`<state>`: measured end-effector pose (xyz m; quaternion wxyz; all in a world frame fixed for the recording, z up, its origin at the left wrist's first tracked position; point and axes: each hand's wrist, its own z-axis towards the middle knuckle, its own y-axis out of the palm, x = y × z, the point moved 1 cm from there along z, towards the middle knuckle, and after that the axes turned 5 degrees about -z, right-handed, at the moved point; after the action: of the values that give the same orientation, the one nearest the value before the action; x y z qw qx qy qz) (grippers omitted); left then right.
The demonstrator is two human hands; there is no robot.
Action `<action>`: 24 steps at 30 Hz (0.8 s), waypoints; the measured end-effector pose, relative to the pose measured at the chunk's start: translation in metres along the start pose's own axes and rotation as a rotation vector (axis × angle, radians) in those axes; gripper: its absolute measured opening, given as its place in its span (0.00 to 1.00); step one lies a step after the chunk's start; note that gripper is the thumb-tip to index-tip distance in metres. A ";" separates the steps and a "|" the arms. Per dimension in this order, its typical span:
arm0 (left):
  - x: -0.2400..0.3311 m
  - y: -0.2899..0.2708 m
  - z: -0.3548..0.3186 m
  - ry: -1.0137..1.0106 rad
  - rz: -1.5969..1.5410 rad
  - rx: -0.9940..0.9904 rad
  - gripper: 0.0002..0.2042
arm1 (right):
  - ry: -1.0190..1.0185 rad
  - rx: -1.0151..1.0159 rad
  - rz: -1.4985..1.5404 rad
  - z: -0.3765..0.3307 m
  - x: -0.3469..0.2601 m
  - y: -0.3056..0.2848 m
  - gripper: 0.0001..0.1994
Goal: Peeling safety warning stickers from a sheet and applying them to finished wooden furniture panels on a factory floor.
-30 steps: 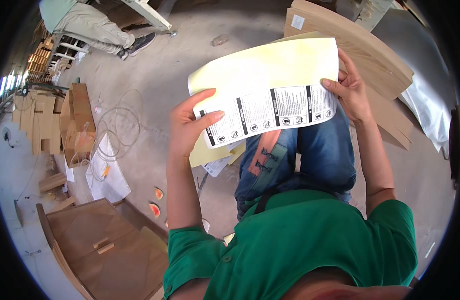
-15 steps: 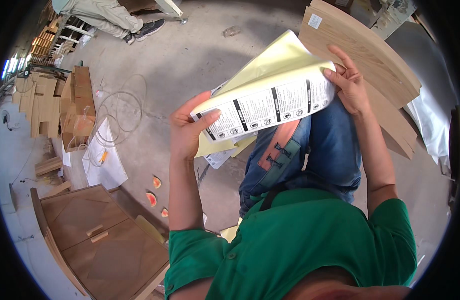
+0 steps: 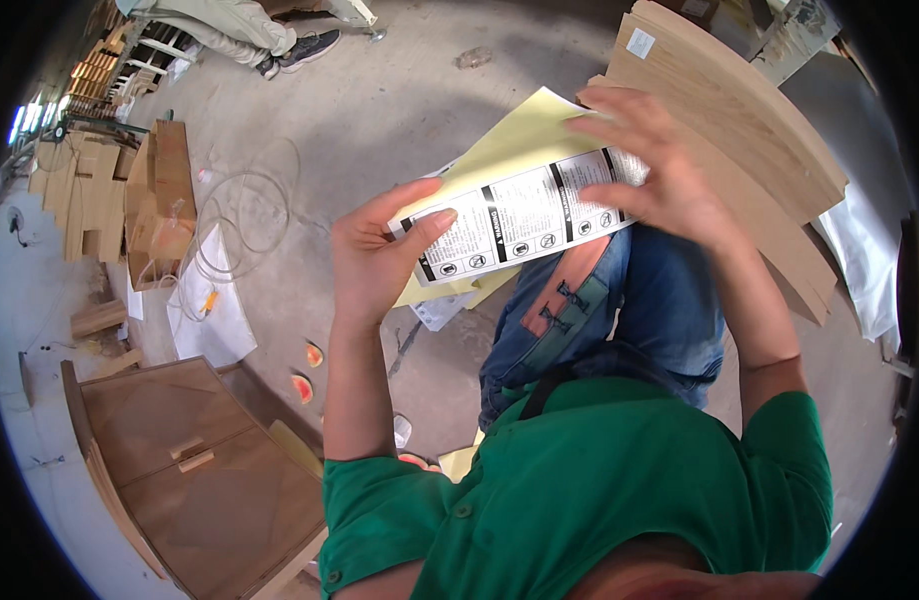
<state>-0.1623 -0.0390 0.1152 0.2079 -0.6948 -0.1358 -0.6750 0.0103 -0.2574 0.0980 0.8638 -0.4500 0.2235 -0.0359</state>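
A white sheet of printed warning labels [image 3: 524,215] with yellow backing is held above my knees. Its left end is pinched between the thumb and fingers of my left hand [image 3: 374,245]. At the sheet's right end, my right hand [image 3: 669,180] has its fingers spread and slightly blurred. The right hand overlaps the sheet's edge, and I see no grip there. Below the held sheet, more yellow and white papers [image 3: 439,305] lie on the floor, partly covered by it.
Wooden panels [image 3: 729,120] stand close on the right. At lower left is a brown wooden cabinet [image 3: 229,440] with two small handles. Left of me are a cardboard box [image 3: 164,200], coiled tubing [image 3: 244,235] and melon rinds [image 3: 301,388]. Another person's shoe [image 3: 309,50] shows far left.
My right hand has let go of the sheet's right end and its fingers have spread. The curled sheet has flattened and its yellow top has dropped. The left hand keeps its hold.
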 end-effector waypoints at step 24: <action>0.051 -0.025 0.016 0.013 0.199 -0.061 0.13 | -0.342 -0.033 0.304 0.079 -0.051 0.019 0.11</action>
<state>-0.1576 -0.0140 0.1688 0.2535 -0.7063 -0.0440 -0.6595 -0.0047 -0.1725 0.1404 0.8772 -0.4248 0.1397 0.1749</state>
